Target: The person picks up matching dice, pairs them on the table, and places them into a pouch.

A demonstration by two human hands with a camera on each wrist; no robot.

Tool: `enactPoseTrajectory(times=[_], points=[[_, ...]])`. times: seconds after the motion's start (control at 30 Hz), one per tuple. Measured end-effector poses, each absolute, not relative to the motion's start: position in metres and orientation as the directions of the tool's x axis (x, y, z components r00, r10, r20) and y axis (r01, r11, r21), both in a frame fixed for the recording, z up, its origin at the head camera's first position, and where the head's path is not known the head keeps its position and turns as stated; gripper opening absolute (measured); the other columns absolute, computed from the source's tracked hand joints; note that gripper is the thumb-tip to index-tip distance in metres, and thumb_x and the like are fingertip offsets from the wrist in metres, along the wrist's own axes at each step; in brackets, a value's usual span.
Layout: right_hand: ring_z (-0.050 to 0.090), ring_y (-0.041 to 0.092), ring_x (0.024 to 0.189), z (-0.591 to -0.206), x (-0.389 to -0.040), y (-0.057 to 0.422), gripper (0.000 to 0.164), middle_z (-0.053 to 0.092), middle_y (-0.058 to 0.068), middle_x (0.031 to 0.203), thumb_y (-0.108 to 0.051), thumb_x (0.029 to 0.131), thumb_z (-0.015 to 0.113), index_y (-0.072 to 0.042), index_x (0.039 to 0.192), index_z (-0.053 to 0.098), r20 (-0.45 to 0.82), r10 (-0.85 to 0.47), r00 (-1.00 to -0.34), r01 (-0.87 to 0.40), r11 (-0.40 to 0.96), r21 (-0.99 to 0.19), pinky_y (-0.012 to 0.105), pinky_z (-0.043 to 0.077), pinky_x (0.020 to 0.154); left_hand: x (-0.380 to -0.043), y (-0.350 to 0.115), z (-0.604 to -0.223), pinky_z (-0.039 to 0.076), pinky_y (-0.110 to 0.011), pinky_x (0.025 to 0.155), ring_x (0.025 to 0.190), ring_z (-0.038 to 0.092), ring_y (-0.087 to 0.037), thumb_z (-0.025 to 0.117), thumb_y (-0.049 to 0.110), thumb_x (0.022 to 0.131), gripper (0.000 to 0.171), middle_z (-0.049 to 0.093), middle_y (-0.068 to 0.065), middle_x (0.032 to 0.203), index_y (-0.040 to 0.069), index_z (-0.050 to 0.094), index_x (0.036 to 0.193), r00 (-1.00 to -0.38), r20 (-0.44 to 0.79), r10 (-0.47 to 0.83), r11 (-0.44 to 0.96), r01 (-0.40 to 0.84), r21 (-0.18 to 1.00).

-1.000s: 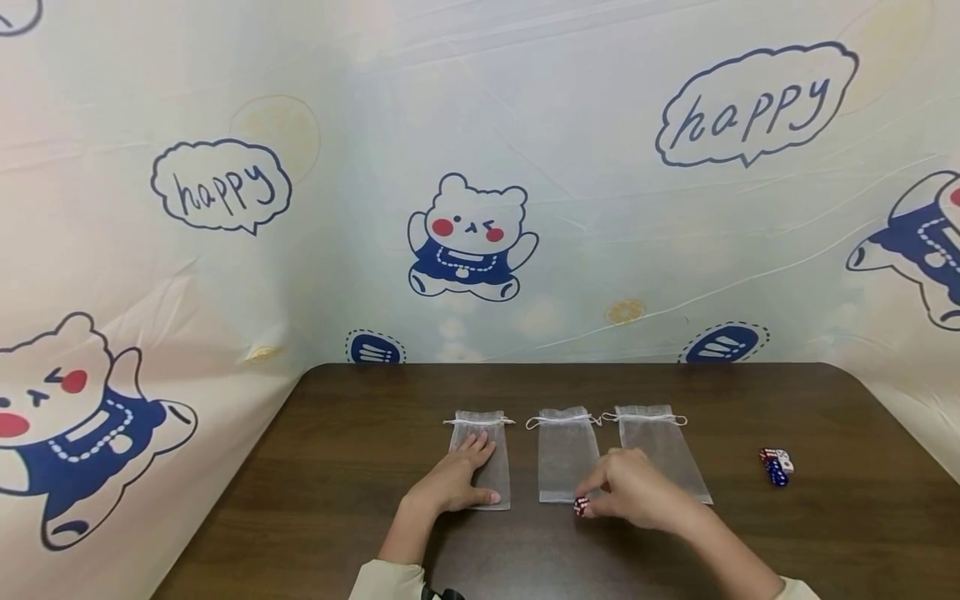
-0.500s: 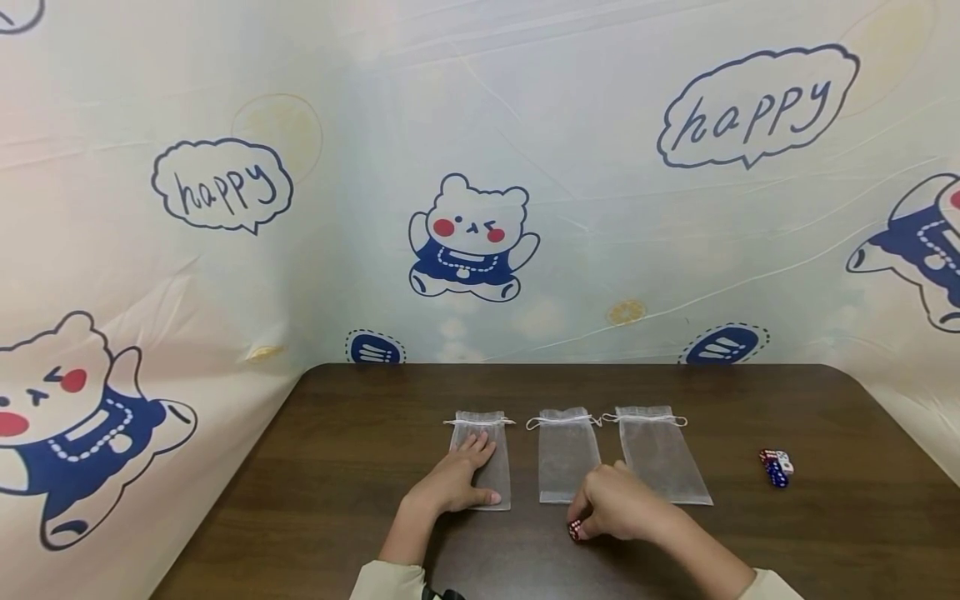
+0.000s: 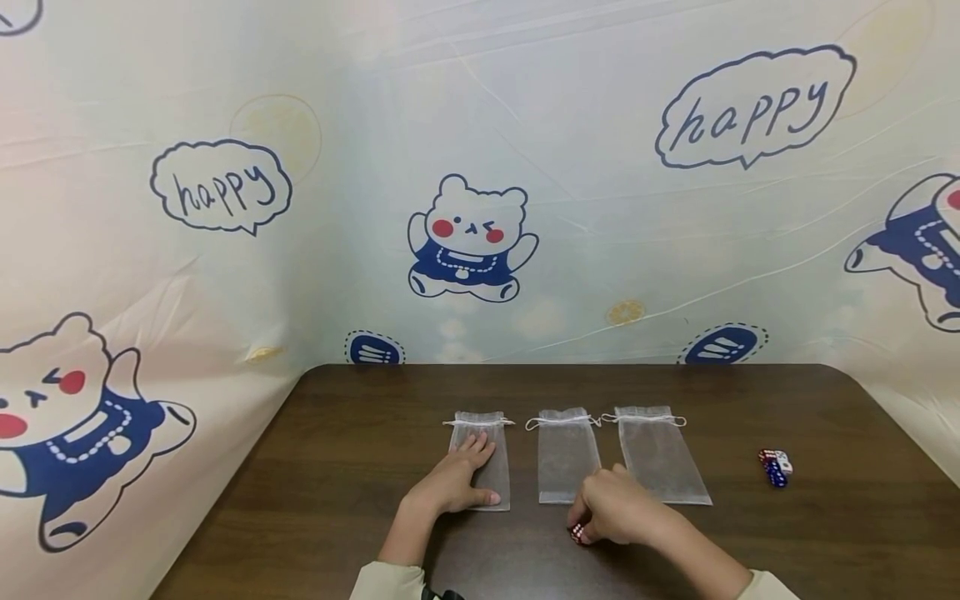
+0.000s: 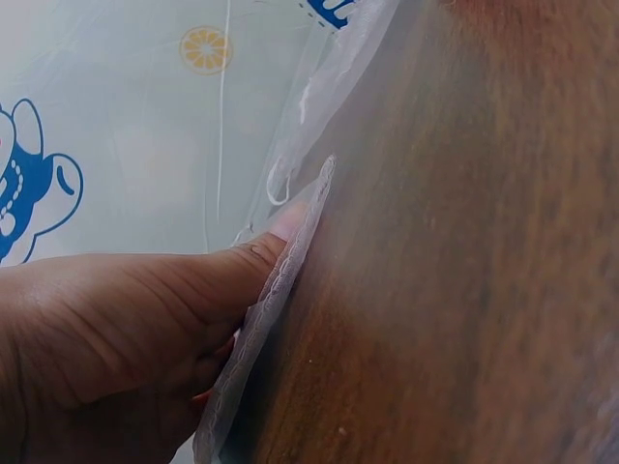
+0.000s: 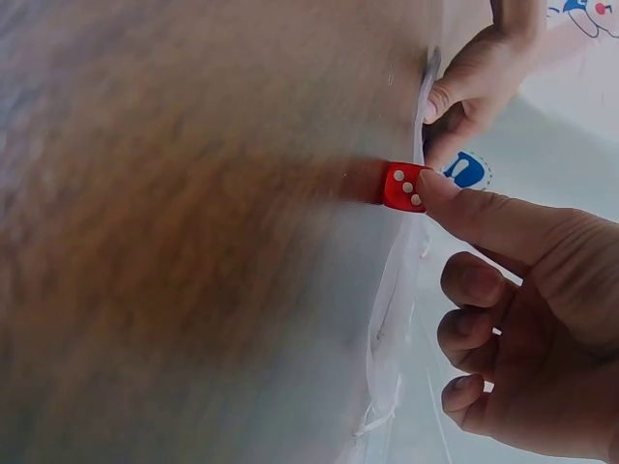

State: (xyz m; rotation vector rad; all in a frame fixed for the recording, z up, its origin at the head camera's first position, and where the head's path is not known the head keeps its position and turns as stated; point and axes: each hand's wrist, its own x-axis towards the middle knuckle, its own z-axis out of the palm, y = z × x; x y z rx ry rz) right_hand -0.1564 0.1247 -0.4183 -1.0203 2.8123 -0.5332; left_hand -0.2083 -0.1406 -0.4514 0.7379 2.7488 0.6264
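Note:
My left hand (image 3: 453, 483) rests flat on the leftmost sheer white drawstring pouch (image 3: 495, 479), fingers spread; in the left wrist view its thumb lies along the pouch's hemmed edge. Between thumb and fingers my right hand (image 3: 618, 504) pinches a red die (image 5: 402, 187) with white pips, at the table just in front of the middle pouch (image 3: 566, 462). Its other fingers curl loosely in the right wrist view. A third pouch (image 3: 663, 458) lies flat behind the right hand. All three pouches have their white drawstrings at the far end.
A small cluster of dice (image 3: 776, 468), red, white and blue, sits on the right side of the brown wooden table (image 3: 337, 500). Behind the table hangs a pale cloth backdrop (image 3: 600, 250) printed with bears.
The right hand has come slightly nearer and to the left with the red die, down to the table in front of the middle pouch. The left hand stays put.

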Motion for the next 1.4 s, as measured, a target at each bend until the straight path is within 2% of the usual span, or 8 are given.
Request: enactPoseTrajectory(times=[0.23,0.37,0.5,0.73,0.9,1.1,1.23,1.4], points=[[0.057,0.003,0.077,-0.412,-0.157,0.13,0.02,0.068,-0.018,0.082,-0.023,0.062,0.081,-0.028,0.081,0.076,0.028,-0.637,-0.771,-0.598,0.707,-0.377,0.032,0.033,0.066,-0.208,-0.141,-0.452,0.015,-0.049,0.107,0.137,0.016,-0.032,0.071,0.034,0.079,0.076,0.024,-0.017,0.148,0.001,0.038,0.139,-0.846,-0.107,0.523,0.779,0.423,0.463],[0.052,0.001,0.069,-0.402,-0.16,0.14,0.021,0.063,-0.02,0.071,-0.022,0.065,0.08,-0.026,0.085,0.076,0.049,-0.606,-0.794,-0.576,0.725,-0.378,0.036,0.035,0.07,-0.208,-0.14,-0.451,0.016,-0.049,0.107,0.137,0.016,-0.033,0.071,0.033,0.079,0.076,0.024,-0.017,0.148,0.0,0.038,0.139,-0.845,-0.102,0.525,0.777,0.427,0.462],[0.055,0.003,0.072,-0.392,-0.165,0.156,0.021,0.066,-0.017,0.077,-0.02,0.067,0.079,-0.023,0.087,0.076,0.057,-0.563,-0.825,-0.538,0.75,-0.384,0.043,0.035,0.074,-0.207,-0.139,-0.449,0.016,-0.05,0.106,0.137,0.016,-0.033,0.07,0.033,0.079,0.076,0.024,-0.018,0.148,0.0,0.038,0.139,-0.843,-0.101,0.528,0.775,0.43,0.464],[0.049,-0.001,0.064,-0.382,-0.174,0.185,0.019,0.062,-0.018,0.066,-0.018,0.068,0.078,-0.021,0.086,0.077,0.107,-0.519,-0.848,-0.519,0.773,-0.365,0.044,0.039,0.072,-0.207,-0.138,-0.448,0.015,-0.05,0.106,0.137,0.015,-0.034,0.071,0.031,0.079,0.076,0.024,-0.018,0.148,-0.001,0.038,0.139,-0.844,-0.106,0.526,0.77,0.419,0.481],[0.059,0.01,0.081,-0.382,-0.177,0.202,0.019,0.07,-0.005,0.089,-0.019,0.07,0.077,-0.019,0.089,0.076,0.069,-0.451,-0.89,-0.436,0.795,-0.423,0.056,0.038,0.081,-0.207,-0.139,-0.449,0.014,-0.05,0.107,0.137,0.014,-0.033,0.07,0.032,0.08,0.076,0.022,-0.017,0.149,0.0,0.037,0.14,-0.846,-0.114,0.521,0.775,0.413,0.478],[0.054,0.01,0.071,-0.385,-0.178,0.228,0.021,0.069,0.005,0.093,-0.018,0.075,0.075,-0.013,0.095,0.075,0.072,-0.35,-0.934,-0.34,0.811,-0.476,0.031,0.04,0.06,-0.208,-0.14,-0.45,0.014,-0.051,0.107,0.137,0.014,-0.033,0.07,0.032,0.08,0.076,0.022,-0.017,0.149,0.0,0.037,0.14,-0.845,-0.113,0.522,0.772,0.412,0.483],[0.045,0.01,0.058,-0.39,-0.178,0.249,0.023,0.068,0.007,0.082,-0.019,0.077,0.073,-0.01,0.098,0.074,0.085,-0.276,-0.957,-0.282,0.829,-0.483,0.03,0.036,0.053,-0.209,-0.14,-0.452,0.014,-0.05,0.107,0.137,0.014,-0.033,0.07,0.033,0.08,0.076,0.022,-0.017,0.149,0.0,0.036,0.14,-0.847,-0.111,0.52,0.773,0.411,0.483],[0.046,0.017,0.055,-0.394,-0.178,0.275,0.031,0.065,0.011,0.076,-0.022,0.079,0.072,-0.006,0.106,0.07,0.064,-0.172,-0.983,-0.182,0.859,-0.478,0.034,0.038,0.054,-0.209,-0.14,-0.452,0.014,-0.051,0.107,0.137,0.014,-0.033,0.07,0.033,0.08,0.077,0.022,-0.017,0.149,0.0,0.036,0.14,-0.848,-0.114,0.517,0.77,0.404,0.494]])
